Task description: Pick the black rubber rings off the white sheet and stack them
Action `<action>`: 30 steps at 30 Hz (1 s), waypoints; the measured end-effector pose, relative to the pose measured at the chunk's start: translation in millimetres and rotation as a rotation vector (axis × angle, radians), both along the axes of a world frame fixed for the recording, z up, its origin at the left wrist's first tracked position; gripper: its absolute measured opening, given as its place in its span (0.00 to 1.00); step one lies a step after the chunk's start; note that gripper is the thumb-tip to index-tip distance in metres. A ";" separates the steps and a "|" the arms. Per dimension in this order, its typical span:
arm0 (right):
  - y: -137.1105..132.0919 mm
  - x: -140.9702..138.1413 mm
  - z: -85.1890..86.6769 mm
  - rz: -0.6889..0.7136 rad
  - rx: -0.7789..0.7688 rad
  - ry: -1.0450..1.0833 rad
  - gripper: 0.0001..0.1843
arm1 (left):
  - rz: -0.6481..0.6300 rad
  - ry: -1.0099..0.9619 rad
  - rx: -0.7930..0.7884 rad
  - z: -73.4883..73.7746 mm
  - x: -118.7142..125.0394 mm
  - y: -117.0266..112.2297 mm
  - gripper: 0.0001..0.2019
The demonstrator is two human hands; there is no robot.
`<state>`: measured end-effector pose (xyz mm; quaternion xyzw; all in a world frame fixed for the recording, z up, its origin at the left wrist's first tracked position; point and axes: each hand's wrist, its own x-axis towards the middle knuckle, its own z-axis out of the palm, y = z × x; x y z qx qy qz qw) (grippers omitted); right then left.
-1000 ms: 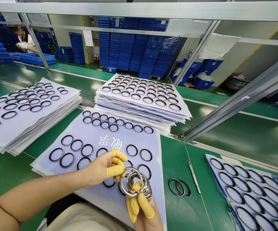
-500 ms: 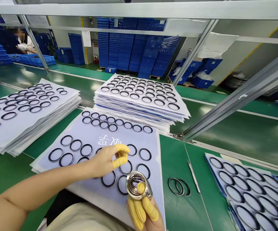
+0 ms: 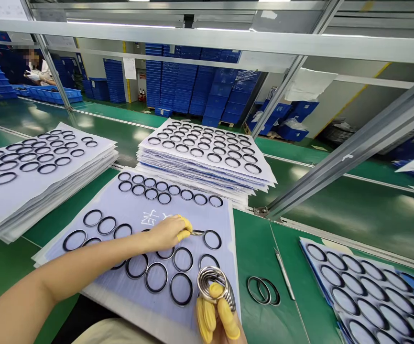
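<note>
My left hand (image 3: 173,231), in yellow finger cots, reaches across the work sheet (image 3: 189,210) from the left. Its thumb and fingers pinch a metal ring (image 3: 197,232), seen nearly edge-on just above the sheet. My right hand (image 3: 216,317), also in yellow finger cots, is closed around a stack of shiny rings (image 3: 230,297) low in the view, one finger inside the stack's opening. Dark-edged rings lie flat around both hands, among them one ring (image 3: 212,240) just right of the pinched one. My left forearm covers part of the sheet.
Two loose rings (image 3: 263,290) overlap on the green table, beside a slim knife-like tool (image 3: 285,274). Ring-covered sheet stacks stand at left (image 3: 95,165) and at the back (image 3: 192,174). More rings lie on a sheet (image 3: 354,282) at right. A metal post (image 3: 336,157) slants over the table.
My left hand has gone from empty, fingers apart, to pinching a ring from the sheet. My right hand still holds its ring stack. The camera view has tilted up slightly.
</note>
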<state>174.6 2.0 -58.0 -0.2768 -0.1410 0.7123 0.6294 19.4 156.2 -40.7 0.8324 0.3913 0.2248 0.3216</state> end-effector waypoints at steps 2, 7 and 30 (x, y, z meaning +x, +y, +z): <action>6.5 1.5 4.7 -0.025 -0.008 -0.035 0.10 | 0.039 -0.099 -0.082 13.9 -2.7 -15.8 0.06; 13.0 -3.0 12.9 -0.037 -0.038 -0.113 0.11 | 0.099 -0.556 -0.572 46.9 -5.4 -52.1 0.10; -8.7 2.4 14.1 0.015 -0.053 0.038 0.12 | -0.003 -0.398 -0.371 62.3 9.1 -70.0 0.07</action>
